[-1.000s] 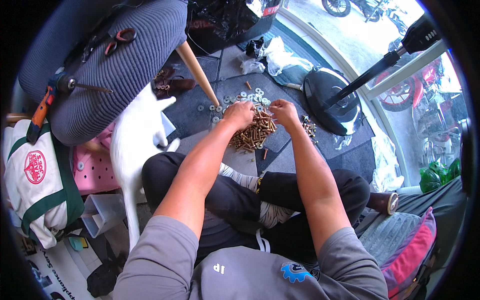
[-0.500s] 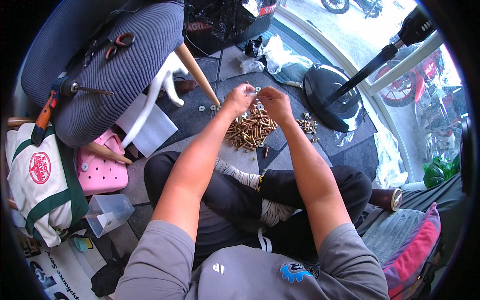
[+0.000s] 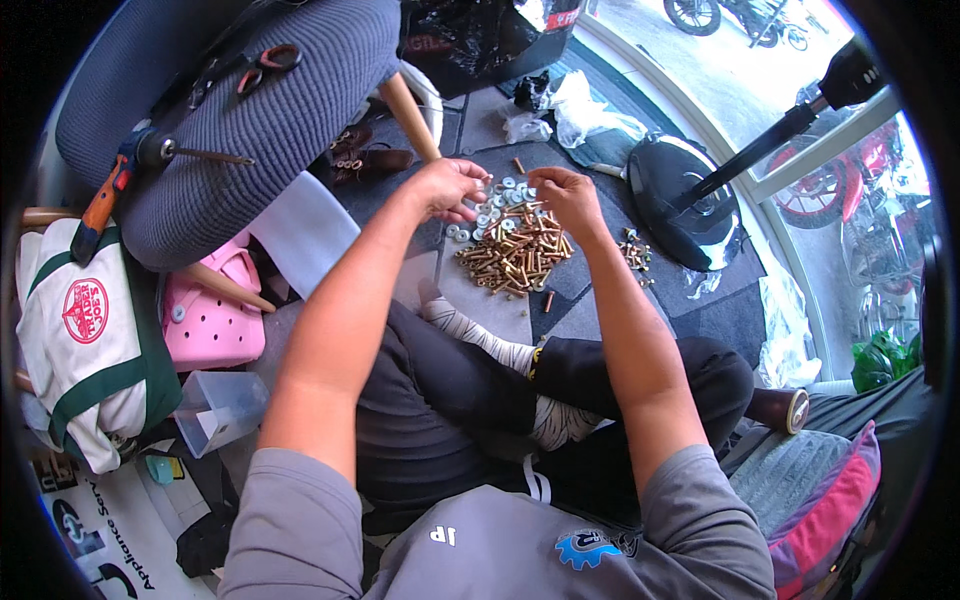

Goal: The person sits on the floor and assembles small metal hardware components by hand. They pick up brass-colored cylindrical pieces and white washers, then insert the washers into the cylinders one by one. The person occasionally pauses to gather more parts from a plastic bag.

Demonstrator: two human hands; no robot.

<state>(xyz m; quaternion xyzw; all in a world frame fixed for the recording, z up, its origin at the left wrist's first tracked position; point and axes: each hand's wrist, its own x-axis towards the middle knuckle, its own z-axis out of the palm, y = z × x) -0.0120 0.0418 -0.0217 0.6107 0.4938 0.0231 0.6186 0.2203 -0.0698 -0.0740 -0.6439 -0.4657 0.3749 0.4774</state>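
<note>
Over a heap of hardware on the floor, my two hands are held apart. My left hand (image 3: 448, 191) is above the left side, fingers curled and thumb near the index finger; anything pinched there is too small to name. To the right, my right hand (image 3: 570, 200) has its fingertips pinched together, and what they hold I cannot make out. Between and below them lie many brass-coloured bolts (image 3: 515, 255) in a pile. Silvery flat washers (image 3: 511, 196) are scattered along the pile's far and left sides. A smaller group of nuts (image 3: 634, 252) lies right of my right forearm.
A ribbed grey chair (image 3: 270, 130) stands at left, bearing scissors (image 3: 275, 62) and a drill (image 3: 120, 180). Its wooden leg (image 3: 410, 117) comes down near my left hand. A round black stand base (image 3: 685, 200) sits at right. A pink clog (image 3: 212, 318) and clear bin (image 3: 220, 410) lie left.
My hands have moved from close together to apart, showing more washers between them. The white animal's legs and long tail by the chair are mostly out of sight. The view has shifted slightly.
</note>
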